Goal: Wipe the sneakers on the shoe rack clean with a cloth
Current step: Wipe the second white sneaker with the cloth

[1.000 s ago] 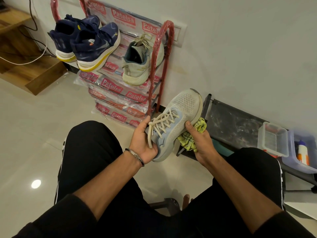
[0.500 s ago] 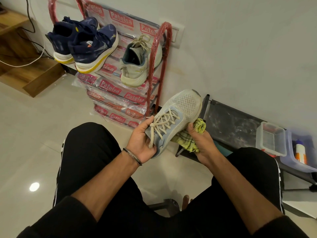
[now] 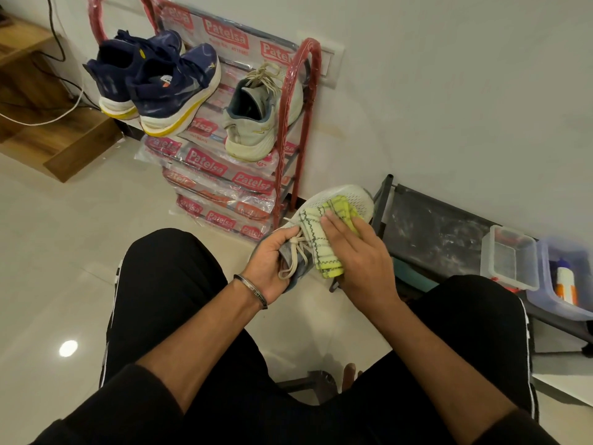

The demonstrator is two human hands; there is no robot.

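Note:
I hold a light grey mesh sneaker above my knees, toe pointing away. My left hand grips its heel end and laces. My right hand lies on top of the shoe and presses a yellow checked cloth onto its upper with straight fingers. The matching grey sneaker sits on the top shelf of the red shoe rack, beside two navy sneakers with yellow soles.
The rack's lower shelves hold plastic-wrapped "Patelsa" packs. A low dark metal stand runs along the wall at right with a clear plastic box and a bluish tub holding a bottle. Wooden steps and cables lie at left.
My right hand has come from the shoe's right side up onto its top, bringing the cloth over the upper. The left hand keeps its grip on the heel.

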